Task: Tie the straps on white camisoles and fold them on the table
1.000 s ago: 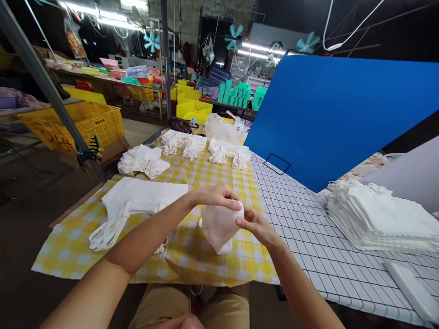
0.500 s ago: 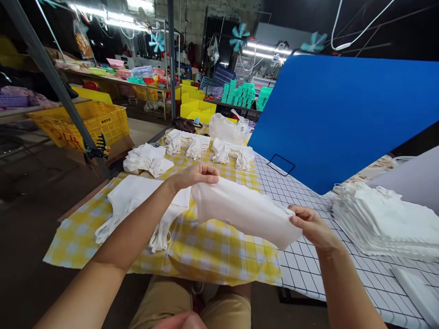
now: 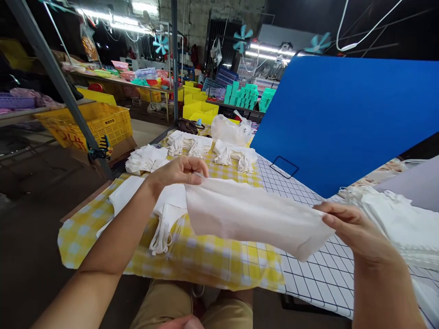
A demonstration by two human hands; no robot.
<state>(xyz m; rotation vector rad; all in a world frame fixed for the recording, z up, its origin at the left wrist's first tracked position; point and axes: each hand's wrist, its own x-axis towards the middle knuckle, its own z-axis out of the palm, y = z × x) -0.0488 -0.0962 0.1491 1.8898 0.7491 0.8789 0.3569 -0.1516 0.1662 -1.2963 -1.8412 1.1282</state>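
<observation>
I hold a white cloth bag (image 3: 250, 214) stretched wide in the air above the table's front edge. My left hand (image 3: 180, 171) pinches its upper left corner. My right hand (image 3: 353, 228) grips its right end, lower and nearer to me. Under my left forearm lies a flat stack of white bags (image 3: 164, 205) with their handles hanging toward me, on a yellow checked cloth (image 3: 212, 260).
A tall pile of white bags (image 3: 401, 219) sits at the right on the white grid surface (image 3: 308, 274). More bundles of white bags (image 3: 192, 144) and a clear plastic bag (image 3: 228, 130) lie at the far end. A blue board (image 3: 343, 119) stands behind. Yellow crates (image 3: 92, 123) stand at the left.
The bag was bunched small between both hands a second ago. My hands have moved apart, the right one far to the right, and the bag is now spread out wide.
</observation>
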